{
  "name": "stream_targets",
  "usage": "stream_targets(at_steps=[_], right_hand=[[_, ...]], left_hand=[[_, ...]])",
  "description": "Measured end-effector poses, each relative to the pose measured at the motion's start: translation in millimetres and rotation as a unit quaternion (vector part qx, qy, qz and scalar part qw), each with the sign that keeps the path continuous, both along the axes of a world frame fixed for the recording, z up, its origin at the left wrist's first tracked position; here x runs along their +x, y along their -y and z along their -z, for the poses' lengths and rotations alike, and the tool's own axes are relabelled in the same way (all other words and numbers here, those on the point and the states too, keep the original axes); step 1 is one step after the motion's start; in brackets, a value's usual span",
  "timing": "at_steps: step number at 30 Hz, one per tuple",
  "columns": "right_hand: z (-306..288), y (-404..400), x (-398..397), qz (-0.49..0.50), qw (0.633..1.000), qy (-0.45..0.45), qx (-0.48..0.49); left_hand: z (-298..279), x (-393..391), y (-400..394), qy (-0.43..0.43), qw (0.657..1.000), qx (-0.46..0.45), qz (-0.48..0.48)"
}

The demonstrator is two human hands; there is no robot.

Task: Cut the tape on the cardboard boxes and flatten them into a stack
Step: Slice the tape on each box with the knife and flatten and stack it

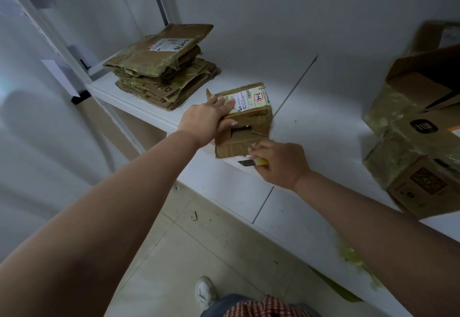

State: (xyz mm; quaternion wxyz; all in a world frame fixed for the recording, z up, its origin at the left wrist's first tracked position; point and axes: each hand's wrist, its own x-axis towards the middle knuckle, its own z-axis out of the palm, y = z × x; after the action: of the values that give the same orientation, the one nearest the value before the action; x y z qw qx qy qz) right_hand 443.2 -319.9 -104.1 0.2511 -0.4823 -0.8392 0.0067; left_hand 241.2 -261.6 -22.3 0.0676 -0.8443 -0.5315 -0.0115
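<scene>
A small brown cardboard box with a white shipping label on top sits near the front edge of a white shelf. My left hand grips its left side, fingers over the label. My right hand holds a yellow utility knife with its blade out, just below the box's front flap. A stack of flattened boxes lies at the shelf's far left.
Two or three larger taped boxes are piled at the right of the shelf. A white wall stands behind, a metal shelf upright at the left. Yellowish tape scraps hang off the shelf's front edge. Tiled floor and my shoe are below.
</scene>
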Motion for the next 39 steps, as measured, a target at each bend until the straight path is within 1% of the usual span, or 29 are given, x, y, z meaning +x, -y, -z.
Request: stream_targets(at_steps=[5,10,12,15,17,20,25,27,30,32,35,37,39], right_hand=[[5.1,1.5,2.6,-0.003,1.0,-0.026,0.001],[4.1,2.1,3.4,0.019,0.993,-0.075,0.085],[0.8,2.2,4.2,0.04,0.989,-0.085,0.118],[-9.0,-2.0,4.3,0.086,0.983,-0.093,0.137],[-16.3,-9.0,0.4,0.115,0.98,-0.077,0.141],[-24.8,-24.9,-6.8,0.132,0.983,-0.014,0.123],[-31.1,-39.1,-4.2,0.13,0.986,-0.008,0.107],[-31.0,-37.4,-0.6,0.125,0.987,0.007,0.098],[-31.3,-31.9,-0.2,0.13,0.988,0.032,0.081],[-38.6,-31.1,-2.3,0.144,0.988,-0.002,0.05],[-51.7,-30.9,-1.7,0.123,0.989,-0.084,-0.01],[-57.6,-30.9,1.1,0.11,0.988,-0.103,-0.02],[-62.1,-34.3,5.3,0.116,0.984,-0.132,-0.04]], left_hand=[[-0.8,0.3,2.2,0.014,1.0,-0.012,0.009],[6.0,1.1,11.3,0.047,0.999,-0.015,0.0],[12.1,4.7,14.4,0.053,0.999,-0.004,-0.004],[19.8,8.9,13.2,0.055,0.998,0.017,-0.016],[22.6,10.0,11.1,0.055,0.998,0.025,-0.018],[24.1,7.7,7.6,0.065,0.998,0.024,-0.012],[25.7,2.5,6.9,0.099,0.994,0.04,0.006],[22.9,0.3,7.5,0.1,0.995,0.022,0.012],[13.2,-4.0,5.9,0.09,0.995,-0.032,0.021],[6.7,-7.7,5.0,0.098,0.993,-0.069,0.018],[-0.6,-13.2,5.3,0.116,0.987,-0.114,0.006],[-4.5,-15.2,3.4,0.099,0.984,-0.145,0.0],[-10.9,-15.4,1.1,0.103,0.978,-0.184,-0.008]])
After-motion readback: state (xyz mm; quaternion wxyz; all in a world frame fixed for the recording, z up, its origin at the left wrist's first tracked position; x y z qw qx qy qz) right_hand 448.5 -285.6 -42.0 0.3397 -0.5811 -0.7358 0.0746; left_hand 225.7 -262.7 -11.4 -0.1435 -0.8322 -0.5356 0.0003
